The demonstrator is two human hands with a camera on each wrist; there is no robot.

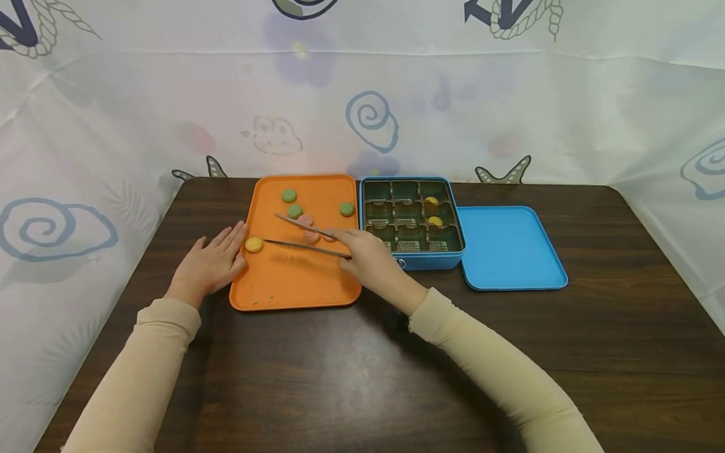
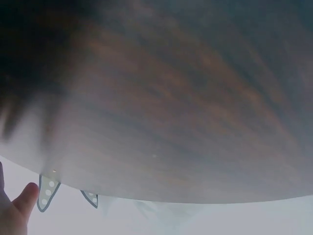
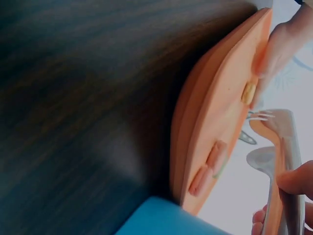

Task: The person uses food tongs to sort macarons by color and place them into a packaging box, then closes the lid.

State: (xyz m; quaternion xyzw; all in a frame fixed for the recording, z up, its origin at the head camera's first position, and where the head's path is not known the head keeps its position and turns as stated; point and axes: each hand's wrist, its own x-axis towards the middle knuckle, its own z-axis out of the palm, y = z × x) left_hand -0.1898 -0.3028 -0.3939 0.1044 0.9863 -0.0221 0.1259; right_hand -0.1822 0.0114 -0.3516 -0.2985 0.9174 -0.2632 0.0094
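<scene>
My left hand [image 1: 211, 264] lies flat with straight fingers along the left edge of an orange tray [image 1: 294, 286]. Beside its fingertips sits a yellow macaron [image 1: 254, 245]. Metal tongs [image 1: 308, 246] are gripped in my right hand [image 1: 370, 258] over the tray. Their two arms are spread, with nothing between the tips; one tip is close to the yellow macaron. Under the tongs are pink macarons [image 1: 311, 237], partly hidden. Green macarons [image 1: 289, 195] lie farther back. The right wrist view shows the tongs [image 3: 292, 142] with a forked end and a rounded end.
Right of the tray stands a blue box [image 1: 430, 260] with a brown divided insert; two yellow macarons [image 1: 435, 221] sit in its right column. A flat blue lid [image 1: 512, 248] lies against its right side. Dark wooden table [image 1: 317, 377] underneath, patterned cloth [image 1: 317, 94] behind.
</scene>
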